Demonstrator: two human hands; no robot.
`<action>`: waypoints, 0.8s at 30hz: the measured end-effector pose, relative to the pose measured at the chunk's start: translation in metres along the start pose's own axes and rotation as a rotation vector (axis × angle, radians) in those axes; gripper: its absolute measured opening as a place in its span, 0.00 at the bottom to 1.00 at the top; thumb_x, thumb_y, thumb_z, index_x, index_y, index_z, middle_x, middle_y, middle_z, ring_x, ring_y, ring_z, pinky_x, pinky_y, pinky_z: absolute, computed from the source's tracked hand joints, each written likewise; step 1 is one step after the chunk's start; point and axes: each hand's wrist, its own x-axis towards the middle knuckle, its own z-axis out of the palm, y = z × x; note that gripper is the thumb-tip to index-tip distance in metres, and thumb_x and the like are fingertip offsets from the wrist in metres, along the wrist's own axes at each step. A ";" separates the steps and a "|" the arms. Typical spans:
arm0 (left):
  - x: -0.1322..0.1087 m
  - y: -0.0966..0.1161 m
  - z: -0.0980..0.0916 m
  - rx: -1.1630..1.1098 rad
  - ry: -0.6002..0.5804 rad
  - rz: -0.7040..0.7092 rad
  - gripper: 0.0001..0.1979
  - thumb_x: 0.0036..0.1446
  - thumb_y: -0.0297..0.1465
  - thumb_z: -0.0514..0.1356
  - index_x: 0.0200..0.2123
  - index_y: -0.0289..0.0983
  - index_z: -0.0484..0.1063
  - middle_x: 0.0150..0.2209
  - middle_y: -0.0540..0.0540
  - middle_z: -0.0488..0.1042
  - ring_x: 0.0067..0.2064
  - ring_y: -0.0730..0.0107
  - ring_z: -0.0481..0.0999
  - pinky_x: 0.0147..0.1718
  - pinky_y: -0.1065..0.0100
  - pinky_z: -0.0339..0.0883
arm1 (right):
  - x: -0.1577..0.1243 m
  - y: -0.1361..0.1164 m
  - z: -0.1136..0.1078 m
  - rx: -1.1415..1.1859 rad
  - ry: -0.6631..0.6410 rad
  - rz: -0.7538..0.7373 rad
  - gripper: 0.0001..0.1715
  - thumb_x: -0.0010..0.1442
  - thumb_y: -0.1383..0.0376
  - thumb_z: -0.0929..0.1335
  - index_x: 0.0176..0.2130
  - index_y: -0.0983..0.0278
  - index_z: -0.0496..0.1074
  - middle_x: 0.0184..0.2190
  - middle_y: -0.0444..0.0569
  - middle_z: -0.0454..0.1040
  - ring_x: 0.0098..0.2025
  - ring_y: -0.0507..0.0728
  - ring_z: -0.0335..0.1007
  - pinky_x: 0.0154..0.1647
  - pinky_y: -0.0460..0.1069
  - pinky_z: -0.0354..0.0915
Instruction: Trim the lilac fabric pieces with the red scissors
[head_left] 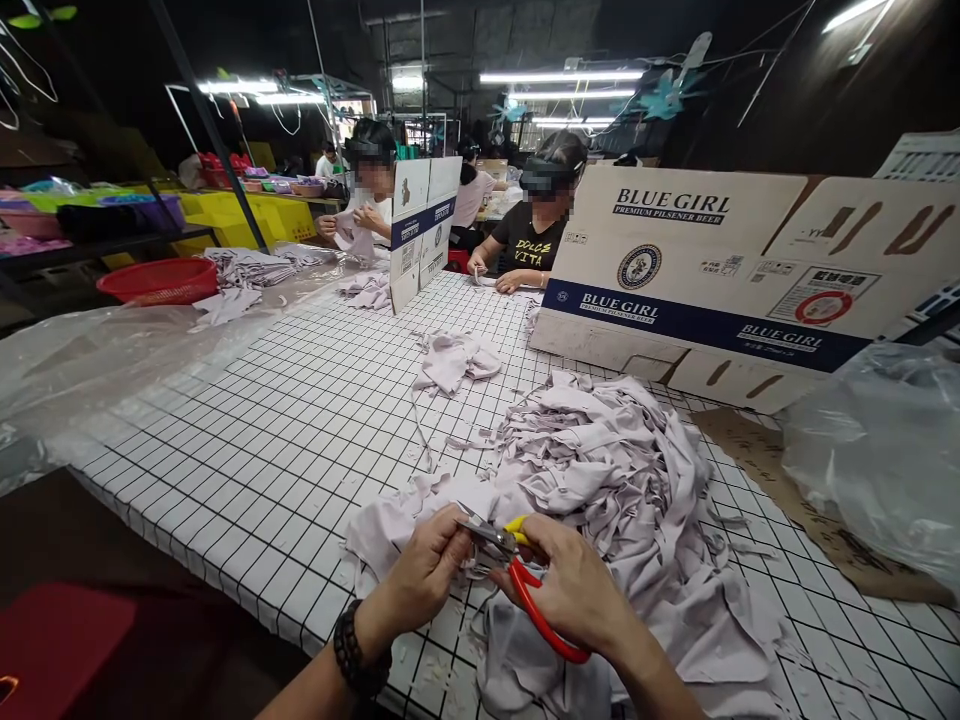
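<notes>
My right hand is wrapped round scissors with one red and one yellow handle. Their blades point left, towards the fingertips of my left hand. That hand is closed in a pinch on a piece of pale lilac-grey fabric, part of which spreads over the table behind it. A large heap of the same fabric pieces lies just beyond and to the right of my hands. More grey fabric rests below the scissors, close to my right wrist.
The table has a black-and-white grid cover. A smaller fabric bundle lies farther back. Cardboard panels stand upright, with two people working behind them. Clear plastic lies at right, a red basket at far left.
</notes>
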 end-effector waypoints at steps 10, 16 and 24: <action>-0.001 -0.004 0.001 -0.031 0.007 -0.011 0.15 0.69 0.36 0.46 0.31 0.37 0.63 0.30 0.50 0.62 0.32 0.71 0.61 0.32 0.69 0.57 | 0.001 0.001 0.003 0.057 -0.049 0.013 0.17 0.51 0.57 0.70 0.24 0.60 0.58 0.23 0.40 0.61 0.27 0.52 0.57 0.28 0.46 0.51; -0.002 -0.004 -0.001 -0.072 0.003 -0.033 0.15 0.69 0.35 0.46 0.31 0.37 0.63 0.30 0.51 0.62 0.31 0.72 0.61 0.32 0.69 0.58 | 0.003 0.003 0.008 0.032 -0.036 0.011 0.20 0.51 0.56 0.69 0.22 0.60 0.56 0.21 0.40 0.60 0.25 0.52 0.55 0.26 0.46 0.48; -0.003 -0.003 -0.002 -0.097 0.000 -0.037 0.15 0.69 0.36 0.46 0.32 0.36 0.65 0.30 0.50 0.62 0.32 0.71 0.61 0.32 0.69 0.58 | 0.001 0.004 0.011 0.031 -0.008 0.001 0.21 0.51 0.56 0.69 0.21 0.61 0.54 0.20 0.40 0.60 0.24 0.51 0.54 0.25 0.46 0.46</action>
